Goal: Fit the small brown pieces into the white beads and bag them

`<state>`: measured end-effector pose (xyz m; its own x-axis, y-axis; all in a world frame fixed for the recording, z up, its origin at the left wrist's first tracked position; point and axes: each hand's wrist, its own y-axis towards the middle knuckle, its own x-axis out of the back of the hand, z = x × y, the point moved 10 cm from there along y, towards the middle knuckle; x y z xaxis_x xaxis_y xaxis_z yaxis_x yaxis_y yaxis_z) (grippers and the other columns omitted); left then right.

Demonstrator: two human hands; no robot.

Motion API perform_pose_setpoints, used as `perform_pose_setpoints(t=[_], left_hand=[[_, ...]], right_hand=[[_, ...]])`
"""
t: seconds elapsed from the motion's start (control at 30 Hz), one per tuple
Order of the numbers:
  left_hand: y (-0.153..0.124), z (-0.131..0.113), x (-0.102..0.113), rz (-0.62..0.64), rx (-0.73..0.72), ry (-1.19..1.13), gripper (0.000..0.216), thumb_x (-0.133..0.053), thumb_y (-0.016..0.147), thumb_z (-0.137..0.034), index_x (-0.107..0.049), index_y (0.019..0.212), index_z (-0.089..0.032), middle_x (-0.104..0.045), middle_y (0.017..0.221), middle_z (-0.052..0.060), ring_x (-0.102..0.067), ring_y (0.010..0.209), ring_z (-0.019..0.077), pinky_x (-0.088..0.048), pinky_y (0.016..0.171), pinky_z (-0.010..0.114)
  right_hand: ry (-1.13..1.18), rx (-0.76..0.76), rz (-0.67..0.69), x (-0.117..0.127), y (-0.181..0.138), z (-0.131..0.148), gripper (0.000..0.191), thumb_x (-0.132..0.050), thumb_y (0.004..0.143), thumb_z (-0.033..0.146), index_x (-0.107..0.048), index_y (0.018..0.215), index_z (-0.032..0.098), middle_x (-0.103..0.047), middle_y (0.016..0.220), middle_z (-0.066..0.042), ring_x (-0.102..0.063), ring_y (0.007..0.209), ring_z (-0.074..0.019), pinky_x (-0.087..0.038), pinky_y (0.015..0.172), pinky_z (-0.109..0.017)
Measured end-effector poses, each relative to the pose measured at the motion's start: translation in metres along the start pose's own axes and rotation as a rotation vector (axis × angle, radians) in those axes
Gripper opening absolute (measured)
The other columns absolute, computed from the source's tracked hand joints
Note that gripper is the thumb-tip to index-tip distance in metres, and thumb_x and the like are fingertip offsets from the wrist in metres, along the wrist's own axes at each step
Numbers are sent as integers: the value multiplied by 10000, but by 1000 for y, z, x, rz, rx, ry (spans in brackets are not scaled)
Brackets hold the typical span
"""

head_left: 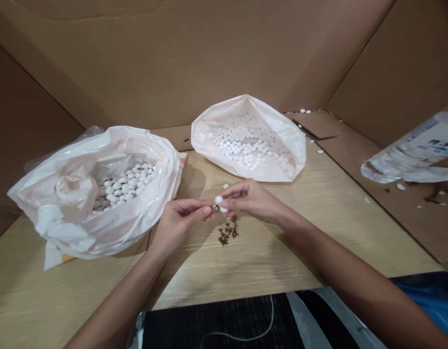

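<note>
My right hand (pixel 251 199) pinches small white round pieces (pixel 218 199) between thumb and fingertips, at least two of them showing. From the other side, my left hand (pixel 183 220) closes thumb against forefinger right at those pieces. A tiny dark brown bit shows where the fingertips meet; what the left fingers grip is too small to name. Just below the hands lies a small pile of brown pieces (pixel 228 230) on the wooden table (pixel 274 261). One more white round piece (pixel 225 186) rests behind my right fingers.
To the left stands an open white plastic bag (pixel 136 230) with many white round pieces; another such bag (pixel 247 172) is at the back. Cardboard walls (pixel 194 58) enclose the table. A clear bottle (pixel 409 148) leans at right. Something black (pixel 216 325) lies along the near edge.
</note>
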<state>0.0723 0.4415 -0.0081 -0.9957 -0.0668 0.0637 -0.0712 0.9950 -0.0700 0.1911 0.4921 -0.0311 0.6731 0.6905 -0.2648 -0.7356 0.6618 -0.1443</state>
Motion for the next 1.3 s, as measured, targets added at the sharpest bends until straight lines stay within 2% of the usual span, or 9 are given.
perform_pose_setpoints(t=[0.27,0.53,1.03,1.3], left_hand=[[0,-4,-4,34,-19,-16,107,-750,751,-268,-737,706,-172,-699,613,14,-612,568,103,-493,596,198],[2,2,-4,56,3,-102,88,-776,730,-233,-762,805,-188,-726,680,18,-644,631,106,-496,616,189],[2,7,-11,155,17,-144,60,-767,748,-210,-766,806,-196,-721,697,8,-613,630,75,-480,612,162],[3,9,-15,213,39,-128,225,-757,756,-204,-765,978,-238,-736,770,26,-571,609,76,-482,611,196]], right_hand=[[8,-21,47,-8,0,-3,184,-810,678,284,-761,822,181,-709,698,-10,-661,626,-97,-538,583,-201],[-9,-53,90,-13,-1,-6,215,-798,697,289,-770,887,193,-735,779,-28,-677,655,-100,-546,620,-211],[-39,-42,107,-13,-1,-6,233,-795,702,307,-771,903,191,-713,726,-24,-664,675,-109,-543,639,-232],[-51,-44,130,-15,-3,-4,206,-790,711,278,-770,882,165,-709,713,-31,-657,653,-106,-554,647,-241]])
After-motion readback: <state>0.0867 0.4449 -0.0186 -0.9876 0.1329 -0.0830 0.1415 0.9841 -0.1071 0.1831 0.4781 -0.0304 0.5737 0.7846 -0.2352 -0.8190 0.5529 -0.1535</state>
